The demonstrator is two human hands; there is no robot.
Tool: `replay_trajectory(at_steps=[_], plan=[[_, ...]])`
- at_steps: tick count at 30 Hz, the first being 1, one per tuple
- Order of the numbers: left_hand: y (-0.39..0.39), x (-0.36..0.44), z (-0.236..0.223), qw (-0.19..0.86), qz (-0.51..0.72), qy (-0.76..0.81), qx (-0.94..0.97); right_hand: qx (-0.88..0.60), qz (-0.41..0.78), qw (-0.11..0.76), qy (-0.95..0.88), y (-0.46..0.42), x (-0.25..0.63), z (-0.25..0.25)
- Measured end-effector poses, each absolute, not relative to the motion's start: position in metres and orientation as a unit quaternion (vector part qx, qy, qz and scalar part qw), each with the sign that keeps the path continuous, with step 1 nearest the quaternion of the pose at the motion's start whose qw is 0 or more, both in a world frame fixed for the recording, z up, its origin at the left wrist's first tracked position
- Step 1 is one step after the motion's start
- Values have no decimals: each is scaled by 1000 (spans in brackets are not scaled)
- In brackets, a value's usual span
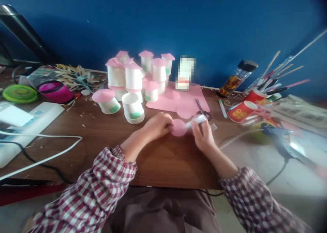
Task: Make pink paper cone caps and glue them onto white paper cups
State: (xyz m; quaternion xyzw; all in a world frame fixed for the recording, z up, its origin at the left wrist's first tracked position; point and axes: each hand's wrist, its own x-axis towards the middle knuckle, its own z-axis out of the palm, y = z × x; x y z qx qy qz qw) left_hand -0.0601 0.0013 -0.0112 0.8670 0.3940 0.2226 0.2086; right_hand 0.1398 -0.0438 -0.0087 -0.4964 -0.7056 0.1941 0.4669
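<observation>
My left hand (157, 124) pinches the edge of a round pink paper piece (178, 127) just above the brown table (158, 161). My right hand (201, 133) is closed round a white glue stick (196, 120), whose tip touches the pink piece. Behind the hands lies a pink paper sheet (176, 101) with scissors (203, 109) on it. A cluster of white paper cups with pink cone lids (139, 72) stands at the back. A lidded cup (107, 101) and a stack of open white cups (133, 107) stand nearer.
A white power strip (30, 124) and cables (41, 147) lie at the left, beside a green lid (19, 93) and a magenta bowl (55, 90). Red cups (242, 111), a bottle (237, 77), sticks and a glue gun (286, 141) crowd the right.
</observation>
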Motion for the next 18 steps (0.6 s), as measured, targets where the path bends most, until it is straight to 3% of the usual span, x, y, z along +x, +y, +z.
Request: replay_trajectory(at_steps=[3,8,10,12,18], plan=[[1,-60,-12,206,226,386,870,-498,186,439,-724,-44,139,-9],[0,-61,-12,210,246,365,873,-532,136,255,-796,-47,131,-9],[0,-61,-11,214,247,365,872,-540,125,225,-801,-48,131,-9],[0,-61,-11,215,243,373,869,-538,158,257,-787,-48,133,-7],[-2,-60,-8,207,209,408,864,-496,379,545,-559,-36,146,0]])
